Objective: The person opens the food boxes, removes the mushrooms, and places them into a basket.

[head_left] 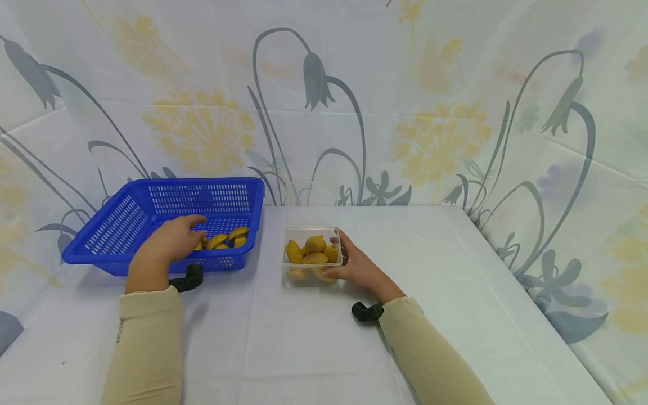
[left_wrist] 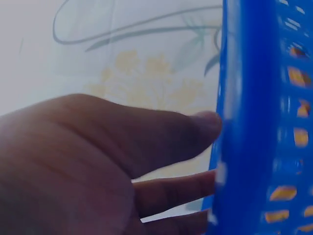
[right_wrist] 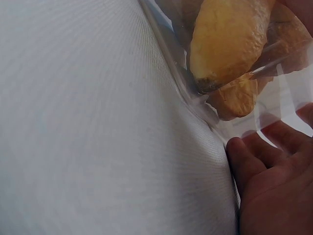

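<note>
White table cover (head_left: 455, 270) spread across front, faint crease (head_left: 245, 354) running front to back, small dark speck (head_left: 63, 363) near left front. Behind it hung pale cloth (head_left: 385, 140), also running down along right side. Print on cloth: drooping grey bell flowers (head_left: 316, 81) on curved stems (head_left: 591, 132), yellow flower heads (head_left: 202, 132), faint purple patches (head_left: 559, 180), broad grey leaves (head_left: 577, 327) low at right. Dark grey patch (head_left: 7, 332) showed at left edge. Left wrist view caught yellow blossoms, grey lines; right wrist view, fine weave of table cover.
</note>
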A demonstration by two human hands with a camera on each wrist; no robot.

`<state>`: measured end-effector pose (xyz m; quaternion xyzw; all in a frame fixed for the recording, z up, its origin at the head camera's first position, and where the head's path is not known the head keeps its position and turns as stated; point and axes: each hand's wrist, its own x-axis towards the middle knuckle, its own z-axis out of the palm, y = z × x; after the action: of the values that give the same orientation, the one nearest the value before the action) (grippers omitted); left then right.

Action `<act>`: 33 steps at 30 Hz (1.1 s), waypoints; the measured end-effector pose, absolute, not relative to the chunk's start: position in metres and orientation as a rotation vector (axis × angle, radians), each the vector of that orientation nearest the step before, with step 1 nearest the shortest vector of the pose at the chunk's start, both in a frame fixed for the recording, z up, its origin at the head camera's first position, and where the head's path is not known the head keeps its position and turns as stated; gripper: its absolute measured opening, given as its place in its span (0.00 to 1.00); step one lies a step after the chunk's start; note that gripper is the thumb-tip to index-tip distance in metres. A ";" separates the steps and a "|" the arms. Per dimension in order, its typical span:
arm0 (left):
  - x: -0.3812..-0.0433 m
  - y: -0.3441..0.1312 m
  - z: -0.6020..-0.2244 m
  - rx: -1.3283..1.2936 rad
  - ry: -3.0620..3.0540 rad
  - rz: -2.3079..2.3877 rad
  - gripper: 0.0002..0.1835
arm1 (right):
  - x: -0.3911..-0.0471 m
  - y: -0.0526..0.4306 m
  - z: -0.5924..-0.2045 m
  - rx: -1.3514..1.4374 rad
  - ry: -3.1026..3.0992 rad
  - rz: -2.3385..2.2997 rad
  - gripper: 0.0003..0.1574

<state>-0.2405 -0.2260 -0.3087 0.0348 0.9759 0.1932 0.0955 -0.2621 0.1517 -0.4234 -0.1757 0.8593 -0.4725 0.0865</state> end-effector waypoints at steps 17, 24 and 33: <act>-0.234 -0.196 -0.293 0.331 2.995 0.594 0.28 | -0.263 0.152 -0.425 -0.520 2.562 -1.403 0.70; -0.232 -0.182 -0.291 0.430 3.007 0.634 0.28 | -0.261 0.152 -0.424 -0.515 2.530 -1.436 0.69; -0.231 -0.163 -0.293 0.523 3.019 0.659 0.26 | -0.262 0.152 -0.424 -0.515 2.520 -1.438 0.68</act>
<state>-0.2311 -0.1626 -0.2934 0.1670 0.9633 0.2103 0.0036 -0.2622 0.1521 -0.4244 -0.1740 0.8511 -0.4857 0.0972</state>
